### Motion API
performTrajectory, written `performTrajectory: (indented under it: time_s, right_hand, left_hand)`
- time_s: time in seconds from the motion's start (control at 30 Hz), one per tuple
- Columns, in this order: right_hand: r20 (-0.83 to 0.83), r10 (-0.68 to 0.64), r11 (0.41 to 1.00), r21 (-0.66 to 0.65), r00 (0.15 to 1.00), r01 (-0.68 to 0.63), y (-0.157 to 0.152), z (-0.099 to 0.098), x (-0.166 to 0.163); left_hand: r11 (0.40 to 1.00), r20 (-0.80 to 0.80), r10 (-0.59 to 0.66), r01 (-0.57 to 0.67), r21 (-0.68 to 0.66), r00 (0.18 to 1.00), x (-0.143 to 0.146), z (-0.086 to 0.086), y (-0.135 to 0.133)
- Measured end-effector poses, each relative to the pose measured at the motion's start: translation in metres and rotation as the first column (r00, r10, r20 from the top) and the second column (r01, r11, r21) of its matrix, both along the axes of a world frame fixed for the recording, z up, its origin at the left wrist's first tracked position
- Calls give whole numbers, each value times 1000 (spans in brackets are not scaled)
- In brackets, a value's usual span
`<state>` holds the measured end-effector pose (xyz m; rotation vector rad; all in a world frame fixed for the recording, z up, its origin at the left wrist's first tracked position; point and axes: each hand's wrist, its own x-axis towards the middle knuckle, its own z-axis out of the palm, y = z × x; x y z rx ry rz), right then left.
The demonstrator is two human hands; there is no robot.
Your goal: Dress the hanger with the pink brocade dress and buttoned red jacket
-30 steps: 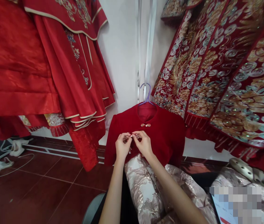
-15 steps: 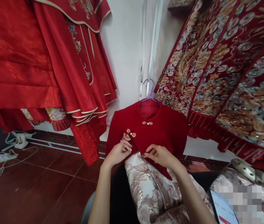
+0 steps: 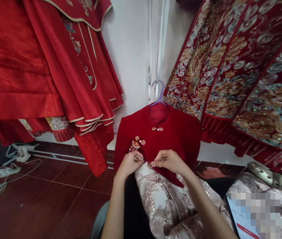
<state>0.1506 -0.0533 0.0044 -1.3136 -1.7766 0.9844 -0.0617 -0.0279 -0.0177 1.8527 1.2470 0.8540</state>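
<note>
A dark red velvet jacket (image 3: 178, 136) hangs on a purple hanger (image 3: 158, 94) in front of me. A pearl clasp (image 3: 157, 128) closes its collar, and a second clasp with a fan-shaped tassel (image 3: 136, 143) sits lower left. My left hand (image 3: 130, 162) and my right hand (image 3: 168, 160) meet at the jacket's lower front edge. Both pinch the fabric around a small fastening (image 3: 152, 164) between the fingertips. Below the jacket hangs a pale pink brocade skirt (image 3: 160, 199).
Red satin garments (image 3: 43, 66) hang at the left. Heavily embroidered red and gold robes (image 3: 242, 73) hang at the right. White cables (image 3: 3, 172) lie on the dark red tiled floor (image 3: 51, 202). A white wall (image 3: 133, 59) stands behind.
Both hands have dropped from the second clasp to the jacket's lower edge, leaving that clasp and its tassel uncovered. The view shifted slightly.
</note>
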Motion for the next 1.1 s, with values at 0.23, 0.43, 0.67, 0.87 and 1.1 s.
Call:
performTrajectory:
  time_s: [0.23, 0.43, 0.67, 0.87, 1.1]
  right_hand:
    - [-250, -108, 979, 141, 962, 147, 3, -17, -34]
    - [-218, -109, 957, 240, 970, 161, 9, -37, -49]
    - [-172, -133, 925, 331, 976, 185, 7, -42, -52]
    - [-160, -130, 920, 349, 979, 179, 8, -44, -52]
    - [-149, -146, 929, 318, 978, 188, 7, -40, -53]
  left_hand:
    - [1000, 83, 20, -19, -16, 996, -3, -2, 4]
    - [995, 144, 75, -65, -70, 987, -4, -8, 11]
    - [995, 146, 70, -59, -75, 987, -6, -13, 13]
    - [991, 158, 88, -70, -114, 984, -6, -16, 15]
    - [997, 95, 80, -79, -22, 992, -9, -11, 12]
